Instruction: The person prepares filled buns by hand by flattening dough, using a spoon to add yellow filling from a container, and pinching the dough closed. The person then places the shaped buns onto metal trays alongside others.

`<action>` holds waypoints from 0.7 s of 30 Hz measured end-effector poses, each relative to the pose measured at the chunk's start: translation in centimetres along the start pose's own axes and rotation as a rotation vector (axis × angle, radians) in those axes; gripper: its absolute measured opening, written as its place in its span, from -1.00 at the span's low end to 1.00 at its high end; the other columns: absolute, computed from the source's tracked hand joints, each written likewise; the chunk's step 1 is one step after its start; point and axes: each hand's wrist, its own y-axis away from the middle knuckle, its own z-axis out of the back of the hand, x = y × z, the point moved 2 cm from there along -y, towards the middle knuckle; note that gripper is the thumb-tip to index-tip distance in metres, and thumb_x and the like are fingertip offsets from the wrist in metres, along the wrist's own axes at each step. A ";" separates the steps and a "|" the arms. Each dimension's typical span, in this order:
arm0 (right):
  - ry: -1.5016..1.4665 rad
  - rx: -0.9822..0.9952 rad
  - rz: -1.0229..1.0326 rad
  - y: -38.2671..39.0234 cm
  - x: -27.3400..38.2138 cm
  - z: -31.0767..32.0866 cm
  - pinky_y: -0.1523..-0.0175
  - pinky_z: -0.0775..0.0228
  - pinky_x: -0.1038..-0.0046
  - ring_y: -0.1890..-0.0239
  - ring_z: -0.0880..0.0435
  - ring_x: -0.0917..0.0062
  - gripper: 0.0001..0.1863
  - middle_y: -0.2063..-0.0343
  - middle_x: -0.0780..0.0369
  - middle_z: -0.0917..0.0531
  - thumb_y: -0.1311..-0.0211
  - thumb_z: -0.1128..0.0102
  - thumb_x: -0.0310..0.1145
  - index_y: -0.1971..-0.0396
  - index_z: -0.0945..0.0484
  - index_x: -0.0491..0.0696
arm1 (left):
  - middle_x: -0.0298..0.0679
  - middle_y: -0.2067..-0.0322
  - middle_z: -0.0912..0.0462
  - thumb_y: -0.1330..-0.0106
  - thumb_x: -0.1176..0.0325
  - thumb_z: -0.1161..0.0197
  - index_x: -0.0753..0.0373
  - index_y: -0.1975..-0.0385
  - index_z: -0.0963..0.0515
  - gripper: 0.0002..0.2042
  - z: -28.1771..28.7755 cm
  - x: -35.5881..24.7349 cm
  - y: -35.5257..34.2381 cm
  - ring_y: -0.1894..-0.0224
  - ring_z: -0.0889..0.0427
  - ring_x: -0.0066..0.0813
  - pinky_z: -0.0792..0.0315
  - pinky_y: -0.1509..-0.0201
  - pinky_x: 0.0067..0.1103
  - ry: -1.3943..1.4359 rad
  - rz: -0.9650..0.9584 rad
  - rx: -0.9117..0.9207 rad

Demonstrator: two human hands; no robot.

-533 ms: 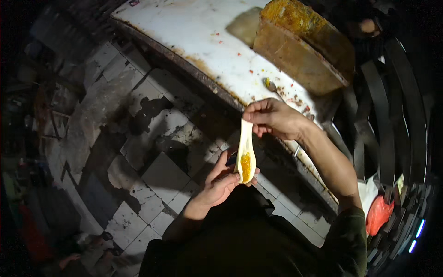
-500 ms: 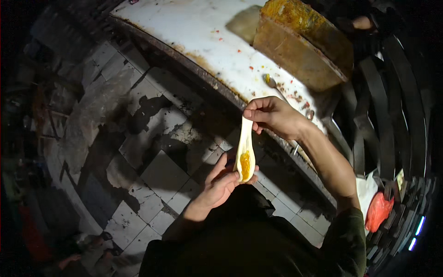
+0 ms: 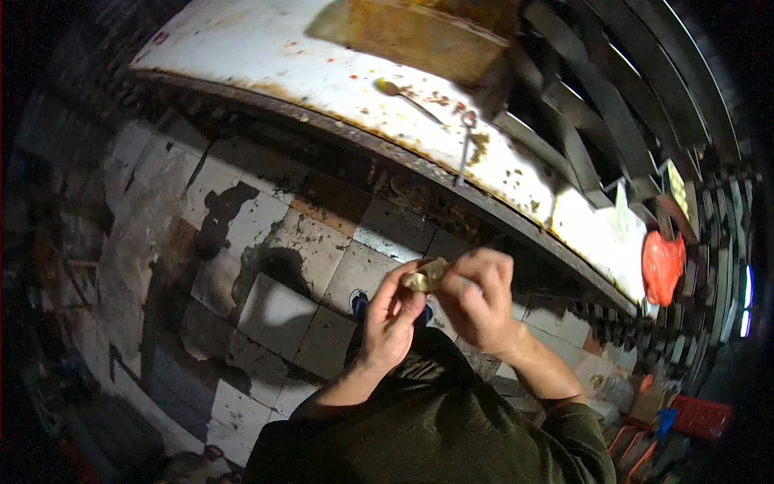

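My left hand [image 3: 387,323] is closed around a small pale piece of dough [image 3: 422,280], held in front of my body above the floor. The piece looks bunched up, and no yellow filling shows on its visible side. Against its right end, my right hand [image 3: 484,300] has its fingers curled in and slightly blurred. Its fingertips and the dough under them are partly hidden.
Ahead runs a stained white worktop [image 3: 266,56] with red crumbs. A spoon [image 3: 390,88], a second thin metal utensil [image 3: 465,149] and a rusty box-like container [image 3: 423,36] rest on it. Dark metal racks [image 3: 592,105] and a red plastic bag [image 3: 663,268] are at right.
The long dough strip with yellow filling is now a short bunched piece. My right hand has come down beside my left. The view has shifted, showing more of the worktop's right end.
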 end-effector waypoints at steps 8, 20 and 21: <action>-0.658 -0.510 -0.706 12.4 -1.4 4.9 0.08 -0.27 0.49 0.18 -0.40 0.51 -0.45 0.23 0.19 -0.40 0.10 -0.40 -0.39 0.11 -0.32 -0.20 | -0.17 0.04 -0.43 -0.34 0.20 0.02 0.22 0.03 -0.33 -0.70 -9.0 7.9 1.9 -0.12 -0.34 -0.21 -0.21 -0.22 -0.33 0.247 0.205 -0.052; -0.030 -0.246 -0.214 20.9 -4.4 21.6 0.36 -0.17 0.43 0.40 -0.42 0.43 -0.68 0.41 0.26 -0.49 0.21 -0.41 -0.37 0.37 -0.55 -0.08 | -0.04 0.13 -0.47 -0.32 0.35 0.02 0.21 -0.23 -0.05 -0.51 -20.4 16.0 3.8 0.13 -0.50 -0.38 -0.36 -0.05 -0.45 -0.067 0.503 0.306; -0.065 -0.180 -0.250 20.5 -5.2 22.8 0.32 -0.17 0.42 0.37 -0.40 0.41 -0.66 0.39 0.25 -0.48 0.21 -0.41 -0.36 0.35 -0.54 -0.08 | -0.04 0.13 -0.47 -0.32 0.35 0.02 0.21 -0.23 -0.05 -0.51 -20.9 15.8 3.9 0.13 -0.50 -0.38 -0.36 -0.05 -0.45 -0.064 0.505 0.309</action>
